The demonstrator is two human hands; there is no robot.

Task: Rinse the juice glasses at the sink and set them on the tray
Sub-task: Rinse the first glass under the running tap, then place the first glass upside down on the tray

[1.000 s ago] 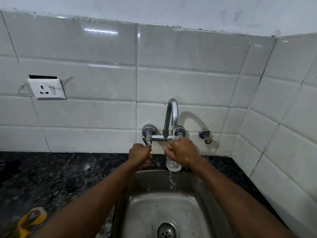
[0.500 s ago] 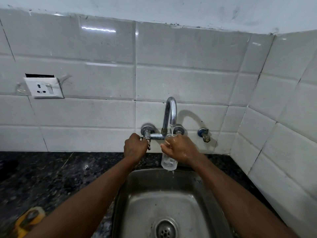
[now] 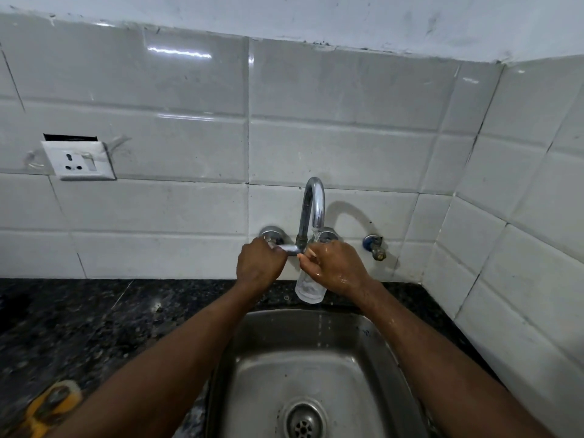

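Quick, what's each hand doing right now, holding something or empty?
Left hand: closed around the tap handle on the wall.
Right hand: closed on a clear juice glass, holding it under the running faucet.

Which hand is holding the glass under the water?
The right hand holds the glass under the tap. The left hand grips the tap's handle instead.

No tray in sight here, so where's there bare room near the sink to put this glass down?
The dark counter left of the sink is bare between the tiled wall and a yellow object at the near edge. The right strip is narrow. Under the tap, both hands crowd the glass.
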